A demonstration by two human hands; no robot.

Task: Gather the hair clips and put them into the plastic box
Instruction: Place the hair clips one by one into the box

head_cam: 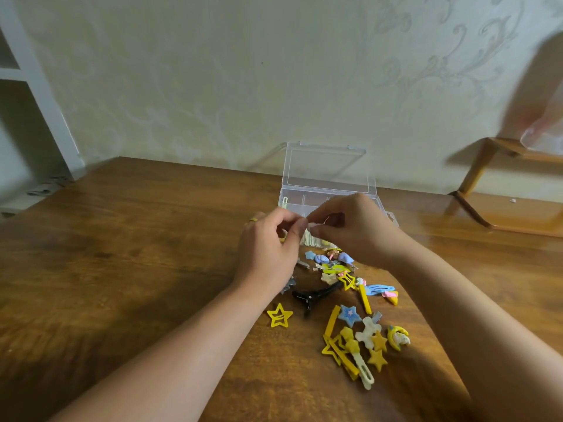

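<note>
Pale, a small hair clip is being pinched between the fingertips of the left hand and the right hand, held together above the wooden table. Just behind them the clear plastic box is being kept with its lid raised. Many yellow and blue hair clips are being left scattered nearer, beside a black claw clip.

The two hands, the left hand and the right hand, meet in front of the plastic box and hide most of its bottom part. Something tiny and pale sits between their fingertips, too small and blurry to name. The hands also cover the far end of the pile of hair clips. A blurry clear thing at the right edge is cut off. The white shelf on the left is cut off too.
</note>
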